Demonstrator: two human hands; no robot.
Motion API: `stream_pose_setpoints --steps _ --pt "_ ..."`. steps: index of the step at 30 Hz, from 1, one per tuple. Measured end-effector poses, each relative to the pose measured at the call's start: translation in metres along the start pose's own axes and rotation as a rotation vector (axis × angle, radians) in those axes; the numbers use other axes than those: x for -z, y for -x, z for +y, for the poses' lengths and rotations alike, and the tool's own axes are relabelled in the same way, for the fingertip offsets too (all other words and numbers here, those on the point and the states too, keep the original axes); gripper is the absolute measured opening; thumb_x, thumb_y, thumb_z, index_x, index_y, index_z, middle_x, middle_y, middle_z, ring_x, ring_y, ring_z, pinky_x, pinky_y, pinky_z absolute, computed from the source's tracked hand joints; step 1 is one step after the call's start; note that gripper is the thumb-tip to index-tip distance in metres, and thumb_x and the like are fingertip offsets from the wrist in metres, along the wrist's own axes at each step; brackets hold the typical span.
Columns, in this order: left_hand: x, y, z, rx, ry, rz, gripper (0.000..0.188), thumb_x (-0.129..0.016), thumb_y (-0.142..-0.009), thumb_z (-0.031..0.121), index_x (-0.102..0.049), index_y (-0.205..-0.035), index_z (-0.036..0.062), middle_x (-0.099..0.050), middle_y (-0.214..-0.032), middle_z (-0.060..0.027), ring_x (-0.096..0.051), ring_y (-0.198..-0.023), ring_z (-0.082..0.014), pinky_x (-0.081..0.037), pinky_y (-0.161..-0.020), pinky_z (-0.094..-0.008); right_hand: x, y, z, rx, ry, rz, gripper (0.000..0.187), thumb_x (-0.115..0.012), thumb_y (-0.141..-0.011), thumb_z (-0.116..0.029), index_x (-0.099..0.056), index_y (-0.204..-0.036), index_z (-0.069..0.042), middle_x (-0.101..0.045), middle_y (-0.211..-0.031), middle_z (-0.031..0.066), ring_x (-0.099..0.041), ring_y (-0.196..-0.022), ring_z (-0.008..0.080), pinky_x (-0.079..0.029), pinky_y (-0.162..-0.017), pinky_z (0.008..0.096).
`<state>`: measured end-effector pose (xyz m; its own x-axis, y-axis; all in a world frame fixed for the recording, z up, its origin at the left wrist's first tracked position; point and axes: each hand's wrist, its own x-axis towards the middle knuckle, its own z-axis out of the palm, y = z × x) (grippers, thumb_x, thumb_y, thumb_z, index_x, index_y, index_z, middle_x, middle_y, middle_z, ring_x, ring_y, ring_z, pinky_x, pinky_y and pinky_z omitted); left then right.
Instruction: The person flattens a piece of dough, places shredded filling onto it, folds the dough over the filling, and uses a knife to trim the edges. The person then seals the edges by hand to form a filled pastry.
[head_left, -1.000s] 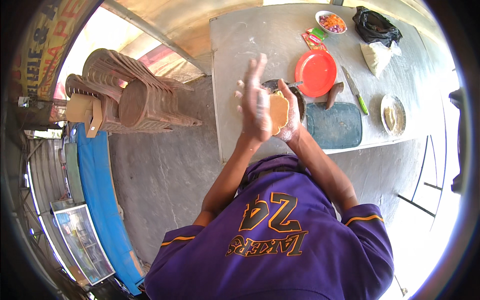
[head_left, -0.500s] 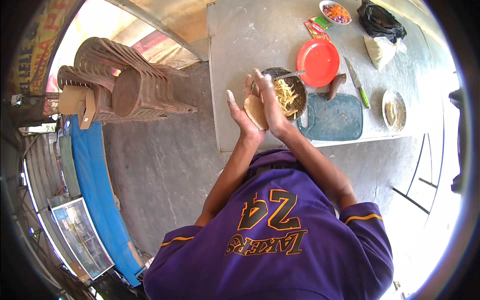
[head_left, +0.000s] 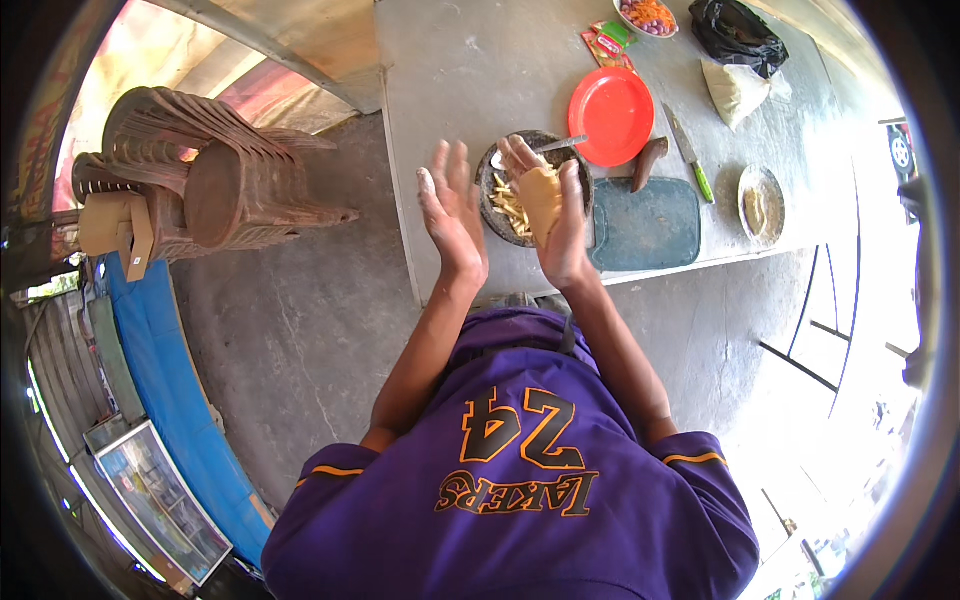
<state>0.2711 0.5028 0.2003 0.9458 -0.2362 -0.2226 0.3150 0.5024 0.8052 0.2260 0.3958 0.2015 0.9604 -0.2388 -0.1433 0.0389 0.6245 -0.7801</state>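
A flat, pale round of dough (head_left: 541, 200) lies against the palm of my right hand (head_left: 566, 248), whose fingers point away from me. My left hand (head_left: 455, 222) is held apart from it to the left, fingers stretched and spread, with nothing in it; whitish powder shows on its thumb. Beneath and behind my right hand stands a dark round stone bowl (head_left: 488, 205) with pale cut strips (head_left: 510, 210) in it. A metal spoon (head_left: 562, 144) rests across its far rim. My right hand hides part of the bowl.
Right of the bowl lie a green cutting board (head_left: 648, 228), a red plate (head_left: 612, 115), a brown wooden pestle-like piece (head_left: 650, 163) and a green-handled knife (head_left: 690, 155). Farther off are a plate (head_left: 762, 205), bags (head_left: 738, 92) and a vegetable bowl (head_left: 648, 16). Stacked chairs (head_left: 215, 190) stand left.
My hands have moved apart; earlier they were close together around the dough round. The dough now rests on my right palm, and my left hand has shifted left. The whole view has shifted slightly.
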Motion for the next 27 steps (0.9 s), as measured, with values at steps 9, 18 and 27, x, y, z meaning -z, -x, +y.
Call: stream_pose_setpoints --steps 9,18,27 --pt "0.045 -0.01 -0.032 0.452 0.495 -0.268 0.089 -0.024 -0.093 0.076 -0.029 -0.155 0.0125 -0.028 -0.16 -0.017 -0.027 -0.147 -0.0335 -0.023 -0.119 -0.0517 -0.027 0.011 0.038 0.357 1.278 -0.232 0.073 -0.046 -0.098 -0.047 -0.034 -0.15 0.002 -0.033 -0.156 0.0222 -0.024 -0.148 0.0412 -0.014 -0.121 0.0532" --pt "0.026 -0.02 -0.027 0.214 -0.451 -0.093 0.074 -0.014 -0.106 0.057 -0.044 -0.145 0.0029 -0.045 -0.147 -0.0136 -0.034 -0.14 -0.0231 -0.019 -0.12 -0.0371 0.0 0.006 0.035 -0.488 -0.409 0.14 0.069 -0.034 -0.104 -0.056 -0.042 -0.146 -0.003 -0.051 -0.144 0.0128 -0.047 -0.134 0.0258 -0.035 -0.113 0.0425" --pt "0.052 -0.04 -0.013 0.37 -0.082 -0.031 0.073 -0.022 -0.103 0.061 -0.037 -0.15 0.0073 -0.048 -0.146 -0.0132 -0.042 -0.134 -0.027 -0.027 -0.116 -0.046 0.003 -0.001 0.019 -0.465 -0.527 0.228 0.072 -0.029 -0.104 -0.055 -0.045 -0.143 0.003 -0.055 -0.141 0.0156 -0.053 -0.129 0.0259 -0.036 -0.113 0.0412"
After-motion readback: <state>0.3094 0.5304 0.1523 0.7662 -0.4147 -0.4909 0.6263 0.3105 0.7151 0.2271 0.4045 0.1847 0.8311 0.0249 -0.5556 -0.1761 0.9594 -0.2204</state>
